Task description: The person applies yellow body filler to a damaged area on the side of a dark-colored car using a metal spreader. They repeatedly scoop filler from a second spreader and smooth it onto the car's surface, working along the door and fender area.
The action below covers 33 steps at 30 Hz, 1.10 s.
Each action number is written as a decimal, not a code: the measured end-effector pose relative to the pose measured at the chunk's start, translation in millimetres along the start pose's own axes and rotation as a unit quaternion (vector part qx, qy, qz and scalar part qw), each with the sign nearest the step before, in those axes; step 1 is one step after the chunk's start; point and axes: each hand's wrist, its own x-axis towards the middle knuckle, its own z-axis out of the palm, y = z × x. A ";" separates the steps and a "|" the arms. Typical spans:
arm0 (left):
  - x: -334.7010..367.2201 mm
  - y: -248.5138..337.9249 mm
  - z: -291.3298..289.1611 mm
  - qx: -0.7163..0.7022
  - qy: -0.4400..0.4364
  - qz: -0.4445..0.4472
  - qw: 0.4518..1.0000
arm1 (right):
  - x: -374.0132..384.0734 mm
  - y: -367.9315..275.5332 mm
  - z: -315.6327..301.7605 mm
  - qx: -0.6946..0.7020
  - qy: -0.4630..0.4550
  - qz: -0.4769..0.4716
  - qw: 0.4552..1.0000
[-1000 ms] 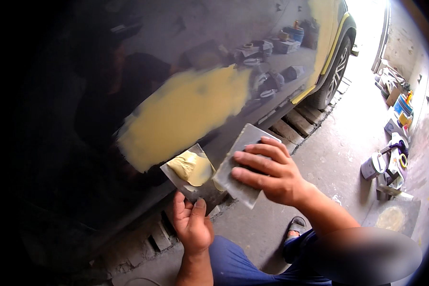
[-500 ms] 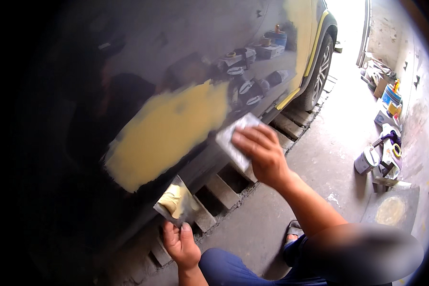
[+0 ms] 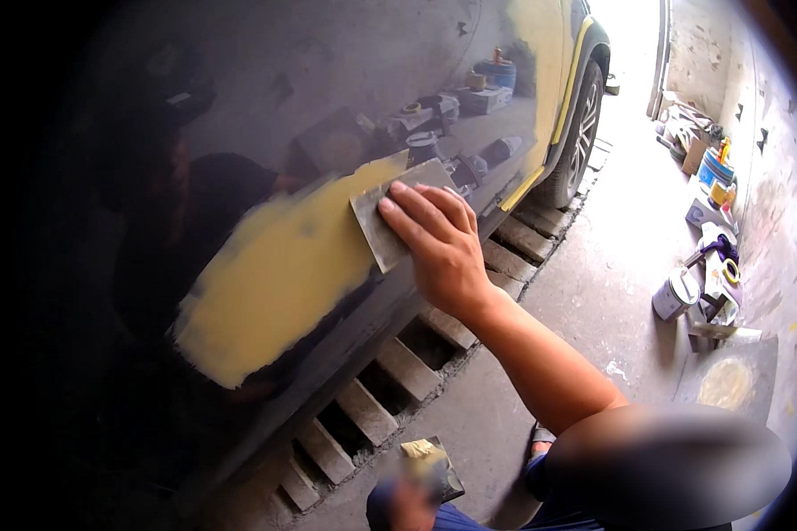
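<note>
My right hand (image 3: 452, 252) grips a flat metal filler spreader (image 3: 374, 228), its fingers spread over the top face. The spreader lies against the right end of a broad yellow body filler patch (image 3: 270, 279) on the dark, glossy car panel (image 3: 328, 80). Low in the picture, my left hand (image 3: 413, 506) is partly blurred above my knee. It holds a small flat putty plate (image 3: 450, 480) carrying a lump of pale yellow filler (image 3: 422, 449). The fingers of that hand are hard to make out.
Slotted concrete blocks (image 3: 367, 411) run along the floor below the car. Beyond stands the rear wheel (image 3: 584, 133), beside more yellow filler. At right are a paint can (image 3: 677, 294), a yellow tape roll (image 3: 731, 271), a blue bucket (image 3: 714, 166) and a board with dried filler (image 3: 682, 380).
My right hand has moved left with the spreader, from beside the panel onto the patch's right end. My left hand has dropped back toward my knee with the putty plate.
</note>
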 end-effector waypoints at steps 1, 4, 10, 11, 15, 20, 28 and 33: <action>-1.0 2.5 -3.5 0.004 -0.008 -0.011 1.000 | -2.9 -0.2 -4.1 0.005 -0.019 -0.006 1.000; 8.7 20.7 -20.3 0.023 -0.023 -0.036 0.999 | 5.7 2.0 -15.6 0.022 0.018 -0.006 1.000; -5.5 -8.2 6.1 -0.010 0.016 0.001 1.000 | 22.4 -16.7 5.6 0.018 0.029 -0.007 0.999; -7.6 -14.0 10.4 -0.010 0.012 0.015 1.000 | 16.1 -18.0 6.0 0.020 0.016 -0.008 1.000; 7.3 7.0 -2.6 0.027 -0.002 -0.026 0.999 | 11.2 -9.0 -10.6 0.034 -0.033 -0.019 0.999; 11.3 9.3 -3.6 0.006 -0.003 -0.041 0.999 | 27.8 9.7 -10.9 0.009 0.028 -0.032 0.999; -10.6 -16.7 11.1 0.038 -0.046 -0.055 0.997 | -20.8 -12.0 9.4 0.044 -0.027 -0.010 0.999; -8.2 -18.5 15.3 0.039 -0.047 -0.049 0.997 | -49.3 -10.7 2.9 0.051 -0.080 -0.017 0.995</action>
